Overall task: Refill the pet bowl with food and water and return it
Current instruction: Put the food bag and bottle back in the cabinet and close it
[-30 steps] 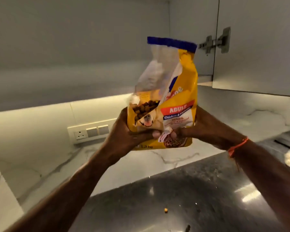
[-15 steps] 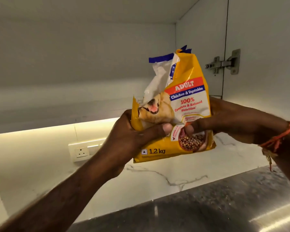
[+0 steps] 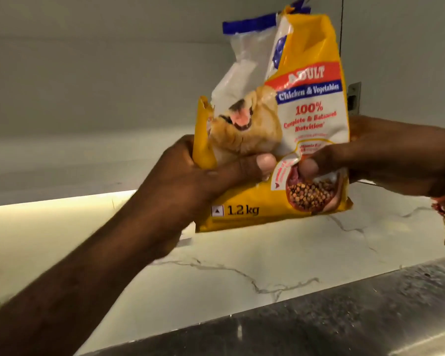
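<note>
A yellow pet food bag [image 3: 303, 119] with a red "ADULT" band and a dog's picture is held upright in front of an open upper cabinet. My left hand [image 3: 206, 176] grips its lower left side, thumb across the front. My right hand [image 3: 385, 160] grips the lower right side, thumb pressed on the front near the kibble picture. The bag's torn top, with a blue strip, stands open and crumpled. No pet bowl is in view.
The white cabinet interior [image 3: 88, 86] fills the upper background, its door edge and hinge [image 3: 355, 98] just right of the bag. Below runs a lit marble backsplash [image 3: 242, 258], and a dark glossy countertop [image 3: 344, 319] lies at the bottom right.
Both hands have raised the bag and brought it upright toward the open cabinet; the view has tilted up, so the wall socket and most of the countertop have dropped out of sight.
</note>
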